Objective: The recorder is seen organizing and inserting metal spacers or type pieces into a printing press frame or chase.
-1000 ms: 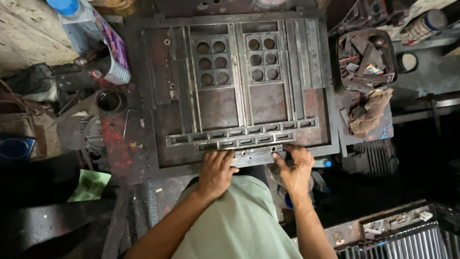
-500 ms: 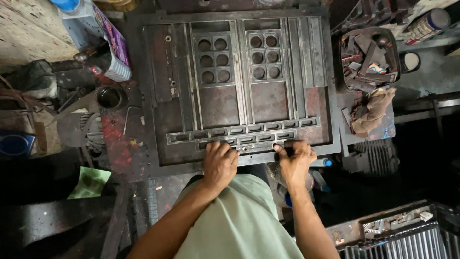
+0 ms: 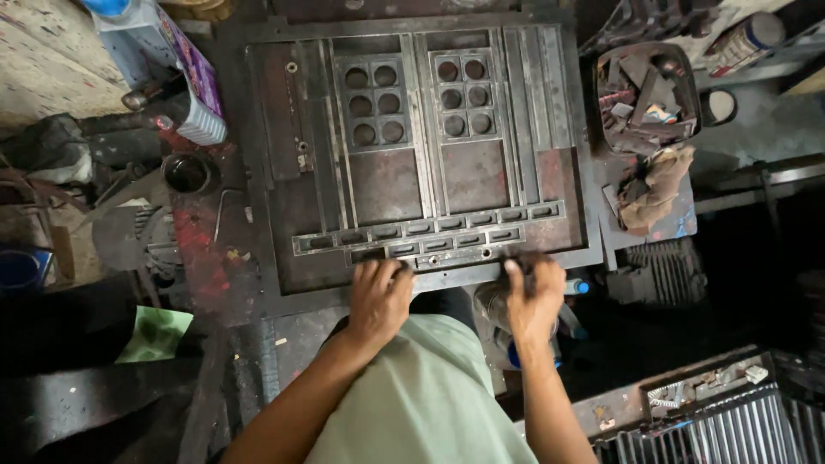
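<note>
Metal frame (image 3: 412, 155), dark and rust-stained, is laid flat across the workbench (image 3: 215, 258), filling the middle of the view. Two blocks of round holes (image 3: 371, 101) are seen in its upper half, with plain panels below them and two rows of small slotted bars (image 3: 430, 234) running across the lower part. Both hands are placed at the near edge of the frame, just under those bars. The left hand (image 3: 378, 296) is pressed palm down, fingers (image 3: 371, 268) bent over the edge and touching the metal; nothing loose is seen held in it. The right hand (image 3: 534, 296) is set down the same way further along the edge, its fingers curled onto a dark bar there, though how tightly that bar is gripped cannot be told. A black cup (image 3: 186, 173) is seen left of the frame, a purple-and-white carton (image 3: 199, 94) beyond it. A tray of metal scraps (image 3: 644, 94) sits to the right, a crumpled rag (image 3: 657, 185) just below it.
</note>
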